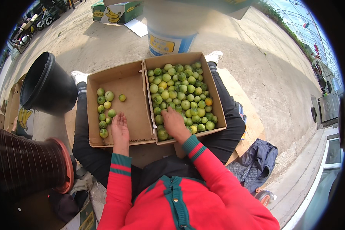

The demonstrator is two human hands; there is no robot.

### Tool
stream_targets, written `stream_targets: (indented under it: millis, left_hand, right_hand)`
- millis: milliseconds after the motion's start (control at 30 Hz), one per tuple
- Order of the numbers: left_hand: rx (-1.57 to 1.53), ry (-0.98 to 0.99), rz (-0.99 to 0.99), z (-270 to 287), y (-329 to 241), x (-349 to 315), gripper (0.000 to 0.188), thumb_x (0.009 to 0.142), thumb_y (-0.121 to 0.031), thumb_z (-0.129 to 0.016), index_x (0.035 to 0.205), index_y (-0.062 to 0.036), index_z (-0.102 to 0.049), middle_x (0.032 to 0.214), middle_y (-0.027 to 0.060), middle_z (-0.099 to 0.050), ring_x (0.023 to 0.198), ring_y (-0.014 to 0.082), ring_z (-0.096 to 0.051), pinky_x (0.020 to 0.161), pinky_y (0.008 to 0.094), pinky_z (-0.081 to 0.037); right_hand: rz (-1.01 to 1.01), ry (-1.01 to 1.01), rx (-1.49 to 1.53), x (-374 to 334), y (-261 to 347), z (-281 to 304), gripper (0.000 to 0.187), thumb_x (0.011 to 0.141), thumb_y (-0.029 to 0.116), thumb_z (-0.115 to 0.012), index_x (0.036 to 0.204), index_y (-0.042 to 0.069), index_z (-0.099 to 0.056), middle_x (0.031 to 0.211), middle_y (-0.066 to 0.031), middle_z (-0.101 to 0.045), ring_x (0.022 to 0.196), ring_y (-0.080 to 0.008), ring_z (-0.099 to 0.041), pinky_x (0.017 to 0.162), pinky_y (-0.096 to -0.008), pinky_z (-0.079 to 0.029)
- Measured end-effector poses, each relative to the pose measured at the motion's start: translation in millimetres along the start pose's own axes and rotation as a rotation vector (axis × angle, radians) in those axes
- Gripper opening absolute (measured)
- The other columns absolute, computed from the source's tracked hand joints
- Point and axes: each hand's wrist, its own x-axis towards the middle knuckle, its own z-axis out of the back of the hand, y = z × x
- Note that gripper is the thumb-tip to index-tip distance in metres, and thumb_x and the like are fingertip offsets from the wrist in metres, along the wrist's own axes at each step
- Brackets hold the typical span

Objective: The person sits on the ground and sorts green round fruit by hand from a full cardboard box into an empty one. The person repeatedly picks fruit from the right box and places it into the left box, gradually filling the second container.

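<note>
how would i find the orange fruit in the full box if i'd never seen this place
Find the cardboard box piled with green fruit, the one the right hand reaches into. About halfway along its right wall sits the orange fruit, its warm colour setting it apart from the greener fruit around it.

I see the fuller cardboard box (154, 63) packed with mostly green tomatoes (183, 87), a few yellow or orange. The right hand (175, 124) reaches over that box's near side, fingers down among them; I can't tell whether it grips one. Just left of the fuller box sits a second box (129, 78), with a loose scatter along its far-left side. Over it I have the left hand (120, 131), palm up, fingers near a green tomato. Beyond the fuller box stands a pale bucket (172, 27); well left of it, a black bucket (61, 90).
</note>
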Motion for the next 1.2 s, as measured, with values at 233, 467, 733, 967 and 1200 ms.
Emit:
stream_targets:
  millis: [233,467,733,967,1200]
  left_hand:
    - [0.359,0.61,0.35,-30.1,-8.5,-38.8,0.032,0.1,-0.017,-0.055,0.129,-0.0041,-0.055,0.111,0.006,-0.063,0.098,0.0158,-0.062,0.08,0.0269,-0.052]
    - [0.432,0.725,0.368,-19.2,-4.4,-39.7,0.031,0.1,-0.016,-0.054,0.128,-0.0028,-0.055,0.108,0.0055,-0.065,0.091,0.0122,-0.063,0.078,0.026,-0.052]
    - [0.186,0.39,0.237,-19.9,-5.0,-26.1,0.029,0.099,-0.016,-0.057,0.123,0.0011,-0.056,0.107,0.0098,-0.065,0.092,0.0142,-0.063,0.082,0.0245,-0.054]
    - [0.02,0.046,0.144,-1.4,-3.8,-0.9,0.028,0.098,-0.018,-0.058,0.118,0.002,-0.057,0.11,0.0127,-0.064,0.097,0.0168,-0.063,0.086,0.0271,-0.055]
    - [0.329,0.632,0.357,-23.5,-6.0,-30.9,0.04,0.101,-0.021,-0.053,0.134,0.001,-0.049,0.12,0.011,-0.061,0.102,0.0185,-0.063,0.089,0.0297,-0.054]
  right_hand:
    - [0.255,-0.33,0.476,2.9,25.3,43.1,0.04,0.082,0.012,-0.068,0.121,0.007,-0.058,0.108,-0.0117,-0.061,0.1,-0.0329,-0.057,0.086,-0.0414,-0.047]
    - [0.419,-0.276,0.461,-0.3,43.2,38.5,0.04,0.08,0.011,-0.069,0.119,0.008,-0.059,0.111,-0.0083,-0.062,0.105,-0.0286,-0.056,0.091,-0.0392,-0.046]
    - [-0.2,-0.212,-0.1,-14.7,-47.3,60.4,0.029,0.08,0.012,-0.07,0.108,0.007,-0.064,0.105,-0.0137,-0.058,0.098,-0.0327,-0.057,0.083,-0.0407,-0.049]
    - [-0.264,-0.09,-0.072,-25.3,-69.3,46.8,0.032,0.078,0.01,-0.07,0.108,0.006,-0.06,0.1,-0.0159,-0.059,0.097,-0.0344,-0.059,0.081,-0.0443,-0.05]
    - [0.066,-0.31,0.365,-12.7,-11.2,63.6,0.044,0.08,0.011,-0.07,0.122,0.005,-0.057,0.102,-0.0133,-0.062,0.098,-0.0332,-0.057,0.083,-0.0426,-0.047]
